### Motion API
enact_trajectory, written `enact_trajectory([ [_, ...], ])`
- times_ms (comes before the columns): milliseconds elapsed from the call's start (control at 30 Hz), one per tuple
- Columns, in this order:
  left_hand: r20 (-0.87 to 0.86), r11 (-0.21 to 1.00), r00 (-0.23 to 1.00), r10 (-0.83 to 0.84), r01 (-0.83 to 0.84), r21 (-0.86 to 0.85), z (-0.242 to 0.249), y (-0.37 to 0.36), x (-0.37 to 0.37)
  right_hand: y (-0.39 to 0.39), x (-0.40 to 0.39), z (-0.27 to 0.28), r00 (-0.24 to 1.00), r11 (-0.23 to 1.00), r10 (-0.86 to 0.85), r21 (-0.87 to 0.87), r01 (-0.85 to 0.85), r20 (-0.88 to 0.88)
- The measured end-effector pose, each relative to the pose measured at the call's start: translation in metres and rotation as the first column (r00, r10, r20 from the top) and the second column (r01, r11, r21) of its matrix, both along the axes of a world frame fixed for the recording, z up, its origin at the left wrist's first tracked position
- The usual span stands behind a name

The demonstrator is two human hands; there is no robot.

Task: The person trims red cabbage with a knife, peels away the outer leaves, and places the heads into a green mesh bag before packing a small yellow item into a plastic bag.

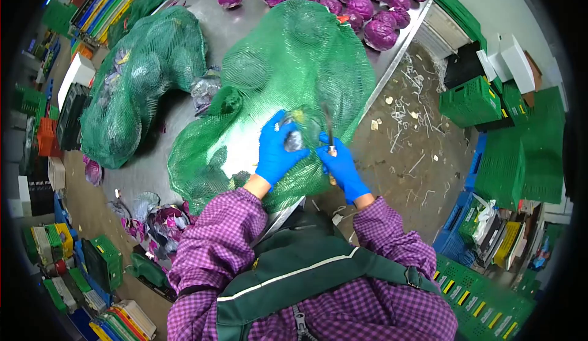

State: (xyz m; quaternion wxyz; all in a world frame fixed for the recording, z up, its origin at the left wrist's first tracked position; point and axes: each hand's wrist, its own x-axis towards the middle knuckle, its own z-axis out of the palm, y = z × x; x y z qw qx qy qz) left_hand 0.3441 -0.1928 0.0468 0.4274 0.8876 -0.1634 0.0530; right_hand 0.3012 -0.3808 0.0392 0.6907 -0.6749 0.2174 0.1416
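Observation:
My left hand, in a blue glove, has its fingers curved round a roundish grey-green cabbage, which is blurred and partly hidden by the fingers. In my right hand, also gloved in blue, is a knife with its blade pointing away from me, just right of the cabbage. Beneath both hands a bulging green mesh sack lies across the metal table. White light glares off the sack left of my left hand.
Several peeled purple cabbages are heaped at the table's far end. A second filled mesh sack lies at left. Loose leaves are piled near the lower left. Scraps litter the floor at right, beside green crates.

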Motion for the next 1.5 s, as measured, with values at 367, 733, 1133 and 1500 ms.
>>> enact_trajectory([
  [367, -0.647, 0.446, 0.612, -0.455, -0.472, -0.760, -0.085, 0.035, 0.009, 0.014, 0.023, -0.030, 0.998, 0.995, 0.031, 0.092, -0.036, 0.059],
  [733, -0.513, -0.358, 0.834, -0.205, -0.551, -0.754, -0.033, 0.099, -0.048, 0.058, -0.024, 0.057, 0.983, 0.877, 0.154, 0.443, -0.183, 0.103],
  [1133, -0.332, 0.147, 0.686, 0.647, -0.540, -0.829, 0.037, 0.273, -0.270, 0.019, 0.025, 0.137, 0.556, 0.864, 0.098, -0.348, 0.364, 0.825],
  [1500, -0.199, -0.029, 0.019, 0.980, -0.972, -0.235, -0.038, 0.247, -0.357, 0.309, -0.152, -0.011, 0.031, 0.209, 0.917, -0.412, -0.887, 0.397],
])
